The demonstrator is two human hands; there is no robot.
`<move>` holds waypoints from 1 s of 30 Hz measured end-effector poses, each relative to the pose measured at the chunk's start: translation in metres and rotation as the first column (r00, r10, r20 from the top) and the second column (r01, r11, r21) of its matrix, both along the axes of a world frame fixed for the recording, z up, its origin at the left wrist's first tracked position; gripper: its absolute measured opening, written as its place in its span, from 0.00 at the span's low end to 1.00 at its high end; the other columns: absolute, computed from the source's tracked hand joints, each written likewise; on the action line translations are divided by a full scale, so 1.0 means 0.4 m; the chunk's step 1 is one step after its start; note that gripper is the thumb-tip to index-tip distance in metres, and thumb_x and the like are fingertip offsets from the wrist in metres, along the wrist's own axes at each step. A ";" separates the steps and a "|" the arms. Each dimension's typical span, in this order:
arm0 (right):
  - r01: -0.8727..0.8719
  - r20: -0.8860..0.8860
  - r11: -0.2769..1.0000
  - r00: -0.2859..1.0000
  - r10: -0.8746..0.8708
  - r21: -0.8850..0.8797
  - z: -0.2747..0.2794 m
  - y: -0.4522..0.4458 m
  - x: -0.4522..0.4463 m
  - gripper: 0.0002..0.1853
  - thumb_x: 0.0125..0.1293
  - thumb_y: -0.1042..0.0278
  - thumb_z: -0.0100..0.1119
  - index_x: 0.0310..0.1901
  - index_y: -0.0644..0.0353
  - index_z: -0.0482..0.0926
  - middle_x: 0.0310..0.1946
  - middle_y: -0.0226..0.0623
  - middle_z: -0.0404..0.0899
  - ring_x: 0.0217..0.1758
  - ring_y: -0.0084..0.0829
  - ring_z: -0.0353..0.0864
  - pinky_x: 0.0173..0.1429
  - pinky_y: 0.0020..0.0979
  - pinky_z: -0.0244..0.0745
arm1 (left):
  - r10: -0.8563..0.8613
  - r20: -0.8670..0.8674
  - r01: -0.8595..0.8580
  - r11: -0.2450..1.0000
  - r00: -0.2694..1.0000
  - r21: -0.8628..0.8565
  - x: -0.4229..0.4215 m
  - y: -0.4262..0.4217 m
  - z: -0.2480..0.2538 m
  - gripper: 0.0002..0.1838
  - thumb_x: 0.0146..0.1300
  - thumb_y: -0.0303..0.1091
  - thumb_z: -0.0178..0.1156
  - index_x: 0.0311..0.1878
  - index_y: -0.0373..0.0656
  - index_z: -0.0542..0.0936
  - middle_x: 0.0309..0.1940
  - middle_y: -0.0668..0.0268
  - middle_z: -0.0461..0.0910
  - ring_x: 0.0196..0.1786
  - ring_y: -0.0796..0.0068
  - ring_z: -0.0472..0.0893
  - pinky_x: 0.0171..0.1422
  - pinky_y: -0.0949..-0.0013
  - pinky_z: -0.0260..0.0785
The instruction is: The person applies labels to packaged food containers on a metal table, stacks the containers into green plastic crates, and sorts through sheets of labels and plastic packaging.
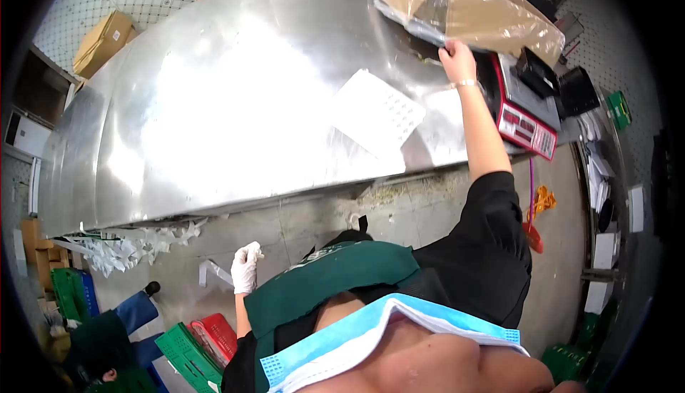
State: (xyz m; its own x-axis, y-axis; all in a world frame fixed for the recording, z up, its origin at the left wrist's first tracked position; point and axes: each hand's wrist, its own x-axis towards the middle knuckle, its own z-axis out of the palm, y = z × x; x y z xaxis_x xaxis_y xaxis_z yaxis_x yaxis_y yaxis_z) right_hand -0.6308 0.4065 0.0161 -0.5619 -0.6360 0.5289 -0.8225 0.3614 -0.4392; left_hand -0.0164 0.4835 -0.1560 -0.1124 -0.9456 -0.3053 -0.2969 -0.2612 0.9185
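Note:
My right hand (458,62), bare with a band at the wrist, reaches over the steel table and pinches the edge of a clear plastic bag (428,30). The bag lines or covers a cardboard box (492,14) at the table's far right. My left hand (245,270), in a white glove, hangs in front of the table with its fingers closed; a whitish bit shows at the fingertips, too small to name. Just right of my right hand stands a red digital scale (526,127) with black trays (539,72) on it. A sheet of white labels (378,113) lies on the table.
The shiny steel table (214,100) spans the view. Below its left end hang white paper strips (143,247). Green (187,357) and red crates (214,337) stand on the floor, near another person (107,343) at the lower left. A cardboard box (103,43) sits beyond the table.

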 end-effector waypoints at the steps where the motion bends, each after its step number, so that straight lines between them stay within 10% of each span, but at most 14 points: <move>1: 0.019 -0.188 0.999 0.982 -0.028 -0.050 0.018 -0.095 -0.096 0.17 0.47 0.61 0.56 0.39 0.60 0.74 0.39 0.43 0.74 0.45 0.42 0.71 0.49 0.36 0.67 | -0.032 0.262 0.041 0.999 0.964 -0.028 -0.075 -0.028 0.082 0.13 0.60 0.37 0.52 0.40 0.36 0.75 0.29 0.63 0.77 0.30 0.78 0.76 0.38 0.75 0.69; 5: 0.287 -0.455 0.955 0.841 -0.291 -0.080 0.175 -0.356 -0.273 0.24 0.46 0.56 0.57 0.46 0.56 0.70 0.48 0.39 0.70 0.53 0.39 0.66 0.55 0.39 0.62 | 0.087 0.343 -0.070 0.996 0.935 -0.061 -0.162 -0.087 0.150 0.14 0.61 0.38 0.50 0.42 0.36 0.75 0.31 0.65 0.77 0.30 0.81 0.75 0.36 0.78 0.68; 7: 0.443 -0.435 0.856 0.848 -0.302 0.269 0.239 -0.428 -0.334 0.26 0.46 0.49 0.55 0.46 0.54 0.72 0.49 0.35 0.71 0.55 0.34 0.66 0.56 0.36 0.61 | 0.150 0.389 -0.159 0.987 0.909 -0.009 -0.163 -0.095 0.159 0.14 0.61 0.38 0.50 0.42 0.35 0.75 0.30 0.66 0.77 0.30 0.82 0.74 0.36 0.79 0.68; 9: 0.369 -0.229 0.731 0.929 -0.290 0.574 0.268 -0.469 -0.363 0.27 0.44 0.45 0.54 0.45 0.52 0.74 0.48 0.38 0.72 0.53 0.38 0.69 0.57 0.38 0.59 | 0.200 0.515 -0.215 0.976 0.833 -0.030 -0.183 -0.102 0.200 0.14 0.61 0.38 0.51 0.40 0.36 0.76 0.28 0.66 0.77 0.29 0.82 0.74 0.35 0.78 0.67; 15: 0.166 -0.206 0.884 0.975 -0.081 0.438 0.204 -0.608 -0.396 0.19 0.48 0.51 0.49 0.41 0.48 0.77 0.43 0.40 0.76 0.47 0.39 0.74 0.50 0.39 0.66 | 0.347 0.204 -0.325 0.936 0.915 -0.133 -0.168 -0.206 0.153 0.14 0.60 0.38 0.52 0.40 0.36 0.76 0.26 0.66 0.77 0.30 0.82 0.74 0.36 0.78 0.66; 22: -0.425 -0.342 0.889 0.820 0.459 0.173 0.270 -0.769 0.150 0.13 0.47 0.55 0.50 0.21 0.54 0.78 0.22 0.38 0.77 0.35 0.38 0.75 0.39 0.38 0.65 | -0.055 0.192 0.118 0.936 0.980 -0.332 -0.400 -0.481 0.298 0.14 0.60 0.35 0.52 0.44 0.36 0.75 0.31 0.62 0.78 0.34 0.77 0.76 0.39 0.77 0.67; 26: -0.743 -0.383 0.668 0.630 0.675 -0.044 0.181 -0.802 0.496 0.09 0.42 0.59 0.56 0.18 0.54 0.74 0.20 0.34 0.73 0.34 0.35 0.71 0.43 0.35 0.60 | -0.174 0.510 0.530 0.440 0.843 -0.725 -0.536 -0.557 0.369 0.20 0.52 0.28 0.54 0.51 0.40 0.70 0.47 0.52 0.71 0.48 0.57 0.71 0.54 0.64 0.61; 30: -0.817 -0.378 0.576 0.540 0.752 -0.023 0.137 -0.810 0.803 0.11 0.43 0.57 0.57 0.20 0.56 0.74 0.23 0.32 0.74 0.36 0.32 0.71 0.44 0.31 0.61 | 0.026 0.791 0.734 0.354 0.611 -0.579 -0.578 -0.582 0.371 0.30 0.46 0.34 0.58 0.56 0.42 0.64 0.58 0.48 0.56 0.60 0.45 0.55 0.61 0.45 0.44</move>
State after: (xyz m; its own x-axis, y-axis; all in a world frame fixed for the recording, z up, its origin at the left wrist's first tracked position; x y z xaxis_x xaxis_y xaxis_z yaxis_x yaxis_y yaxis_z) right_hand -0.3095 0.0825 0.0710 0.3223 -0.6190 0.7162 -0.8278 -0.5513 -0.1040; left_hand -0.2475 0.2506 -0.0078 -0.6732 -0.6228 0.3986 -0.6442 0.7586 0.0975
